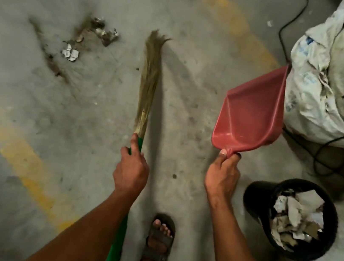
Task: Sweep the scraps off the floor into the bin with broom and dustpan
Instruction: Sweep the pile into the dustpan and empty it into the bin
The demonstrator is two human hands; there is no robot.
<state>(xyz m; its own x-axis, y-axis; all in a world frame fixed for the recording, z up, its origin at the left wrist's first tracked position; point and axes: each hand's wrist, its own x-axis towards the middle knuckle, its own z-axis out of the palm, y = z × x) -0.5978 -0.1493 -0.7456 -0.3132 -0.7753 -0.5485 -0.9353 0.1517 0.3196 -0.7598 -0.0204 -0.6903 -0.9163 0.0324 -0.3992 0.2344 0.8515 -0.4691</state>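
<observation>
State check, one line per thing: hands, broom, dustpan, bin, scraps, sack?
left hand: grips the broom's green handle
right hand: grips the dustpan handle
broom: held, bristles pointing away from the person
dustpan: held up, empty
bin: upright on the floor, open, full of paper scraps
scraps: loose on the floor, left of the broom
sack: slumped, torn, a cable across it

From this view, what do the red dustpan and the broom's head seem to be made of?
The red scoop-shaped dustpan looks like moulded plastic: smooth, even colour, with a soft sheen along its walls. The brush head of the green-handled broom seems to be dried grass or a similar plant fibre: thin, tan, matte strands that splay at the tip.
</observation>
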